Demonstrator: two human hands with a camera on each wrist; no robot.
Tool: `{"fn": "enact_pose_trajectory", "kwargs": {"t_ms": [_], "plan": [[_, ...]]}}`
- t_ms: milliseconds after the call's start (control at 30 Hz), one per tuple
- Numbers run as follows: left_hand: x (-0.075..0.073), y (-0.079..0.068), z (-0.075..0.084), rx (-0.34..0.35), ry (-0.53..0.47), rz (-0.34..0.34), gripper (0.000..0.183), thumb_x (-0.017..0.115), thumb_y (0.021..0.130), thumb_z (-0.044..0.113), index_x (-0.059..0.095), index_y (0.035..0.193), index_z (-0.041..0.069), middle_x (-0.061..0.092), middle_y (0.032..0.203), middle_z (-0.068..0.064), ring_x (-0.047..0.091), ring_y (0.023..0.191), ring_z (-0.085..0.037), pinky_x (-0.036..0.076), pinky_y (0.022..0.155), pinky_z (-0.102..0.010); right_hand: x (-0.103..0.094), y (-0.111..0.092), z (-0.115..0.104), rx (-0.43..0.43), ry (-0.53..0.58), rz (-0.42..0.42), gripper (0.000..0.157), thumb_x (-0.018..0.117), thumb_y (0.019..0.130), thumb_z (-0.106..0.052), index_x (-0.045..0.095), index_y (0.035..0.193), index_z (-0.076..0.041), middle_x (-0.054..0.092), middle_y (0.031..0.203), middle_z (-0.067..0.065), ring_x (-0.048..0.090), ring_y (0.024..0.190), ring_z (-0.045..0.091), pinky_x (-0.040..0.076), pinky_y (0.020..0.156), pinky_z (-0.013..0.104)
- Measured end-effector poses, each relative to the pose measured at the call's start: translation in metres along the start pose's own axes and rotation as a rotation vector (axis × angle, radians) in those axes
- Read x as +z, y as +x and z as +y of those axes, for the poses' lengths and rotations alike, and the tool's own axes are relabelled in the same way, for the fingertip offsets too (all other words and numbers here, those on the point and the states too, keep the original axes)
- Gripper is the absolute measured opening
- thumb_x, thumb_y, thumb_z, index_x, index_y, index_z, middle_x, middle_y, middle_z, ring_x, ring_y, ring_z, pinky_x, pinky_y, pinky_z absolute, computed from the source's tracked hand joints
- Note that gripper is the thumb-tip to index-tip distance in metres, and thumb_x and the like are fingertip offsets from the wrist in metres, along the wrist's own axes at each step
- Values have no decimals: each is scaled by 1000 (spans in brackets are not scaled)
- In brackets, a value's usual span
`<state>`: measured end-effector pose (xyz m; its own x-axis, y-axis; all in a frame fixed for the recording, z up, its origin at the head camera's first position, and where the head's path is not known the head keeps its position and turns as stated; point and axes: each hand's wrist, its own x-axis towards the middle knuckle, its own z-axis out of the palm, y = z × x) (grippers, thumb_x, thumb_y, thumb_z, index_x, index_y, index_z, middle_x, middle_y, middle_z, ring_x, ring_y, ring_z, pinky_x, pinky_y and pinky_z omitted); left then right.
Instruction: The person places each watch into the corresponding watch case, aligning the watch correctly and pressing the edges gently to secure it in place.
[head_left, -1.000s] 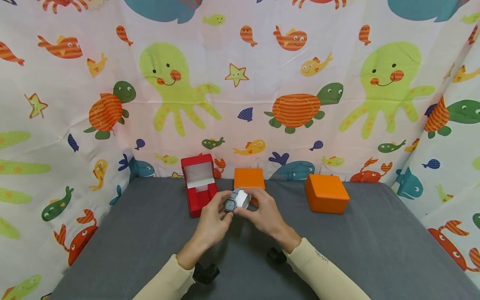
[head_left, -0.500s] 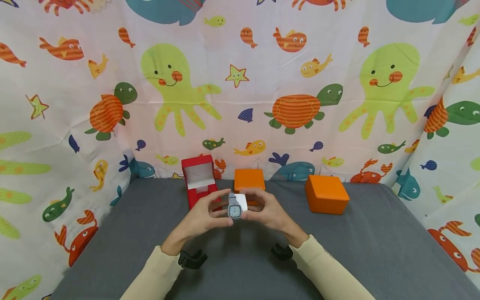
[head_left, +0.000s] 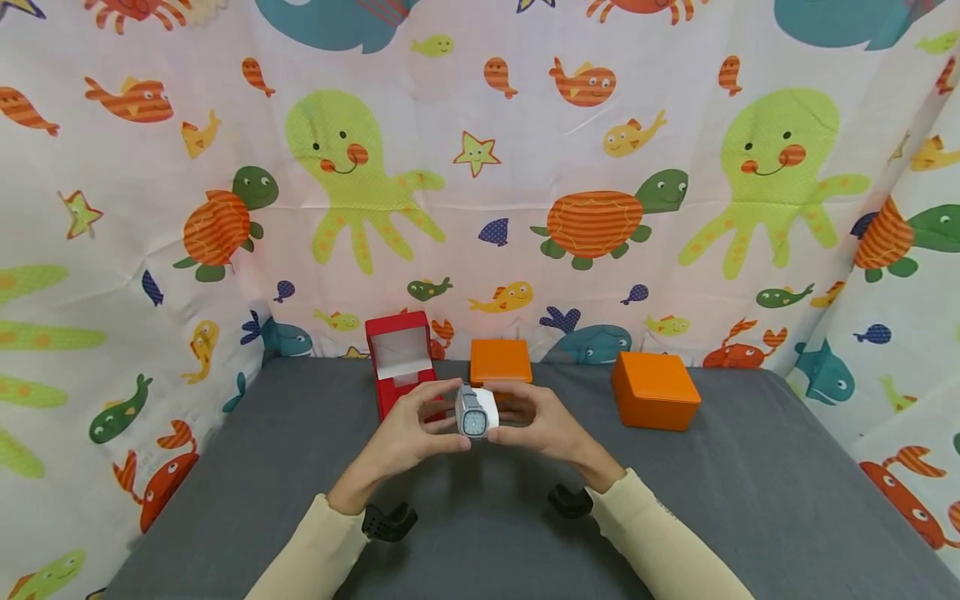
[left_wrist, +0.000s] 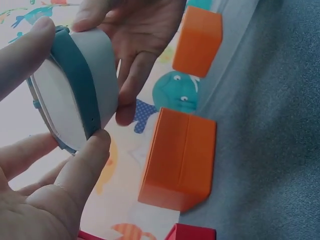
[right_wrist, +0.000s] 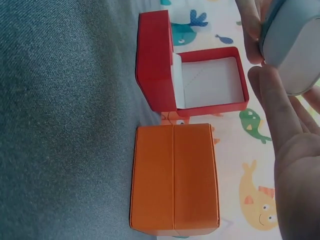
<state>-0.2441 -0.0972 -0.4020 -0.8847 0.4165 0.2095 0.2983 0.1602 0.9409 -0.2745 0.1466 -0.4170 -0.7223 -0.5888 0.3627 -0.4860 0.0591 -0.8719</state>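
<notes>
A wristwatch (head_left: 474, 423) with a square face and blue-grey strap is wrapped around a white watch cushion (head_left: 490, 402). Its face points towards the head camera. My left hand (head_left: 407, 430) pinches it from the left, and in the left wrist view the fingertips touch the strap (left_wrist: 80, 75) at its upper and lower edges. On the other side, my right hand (head_left: 546, 423) grips the white end of the cushion between thumb and fingers. The right wrist view shows the cushion (right_wrist: 296, 47) partly cut off at the frame edge. Both hands are raised above the table.
An open red box (head_left: 401, 350) with a white lining stands at the back left, partly behind my left hand. One orange box (head_left: 500, 361) sits behind the hands, another (head_left: 657, 390) to the right. The grey tabletop (head_left: 757, 492) meets a printed curtain (head_left: 465, 100) behind.
The watch has turned from a tilt to face the head camera and come slightly nearer. My left hand has shifted left and spread its grip; the right hand still holds the cushion.
</notes>
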Motion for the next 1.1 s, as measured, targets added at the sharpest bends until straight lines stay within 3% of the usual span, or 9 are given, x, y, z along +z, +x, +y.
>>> {"fn": "enact_pose_trajectory", "kwargs": {"t_ms": [67, 333, 600, 767, 933, 1100], "plan": [[0, 0, -1, -6, -6, -2, 76, 82, 75, 16, 45, 141, 14, 42, 138, -7, 48, 123, -34, 50, 90, -39, 0, 0, 0, 6, -9, 9, 59, 75, 84, -15, 51, 137, -16, 52, 134, 5, 60, 110, 25, 49, 94, 34], [2, 2, -6, -4, -32, -5, 76, 81, 76, 14, 45, 142, 14, 44, 139, -8, 49, 125, -35, 49, 90, -39, 2, -4, -30, 47, -1, 1, 59, 72, 83, -2, 49, 137, -3, 50, 136, 13, 57, 112, 35, 49, 94, 34], [4, -2, 4, -51, -44, -35, 75, 78, 78, 7, 41, 143, 6, 43, 141, -17, 50, 122, -41, 49, 90, -42, 5, -4, -25, 56, 47, -17, 56, 72, 84, -2, 50, 135, 1, 53, 129, 18, 58, 107, 40, 47, 93, 50], [2, -1, 1, -19, -41, -37, 75, 80, 78, 12, 43, 143, 9, 46, 136, -15, 54, 117, -37, 50, 90, -39, 11, -1, -29, 31, 19, -43, 57, 72, 85, -7, 48, 136, 3, 54, 129, 19, 58, 109, 38, 48, 93, 43], [-1, 0, -4, 22, 46, -29, 70, 81, 76, 22, 48, 138, 18, 48, 132, -6, 53, 114, -32, 51, 90, -40, 10, -1, -34, 43, -18, -32, 58, 73, 84, -9, 49, 136, 0, 54, 130, 14, 59, 110, 34, 49, 94, 39], [3, -2, -4, 153, 176, 17, 62, 81, 76, 25, 53, 132, 23, 47, 135, 1, 46, 120, -24, 45, 96, -50, 8, -2, -32, 74, -4, -45, 56, 72, 85, -8, 49, 135, 0, 54, 129, 16, 58, 110, 36, 48, 95, 44]]}}
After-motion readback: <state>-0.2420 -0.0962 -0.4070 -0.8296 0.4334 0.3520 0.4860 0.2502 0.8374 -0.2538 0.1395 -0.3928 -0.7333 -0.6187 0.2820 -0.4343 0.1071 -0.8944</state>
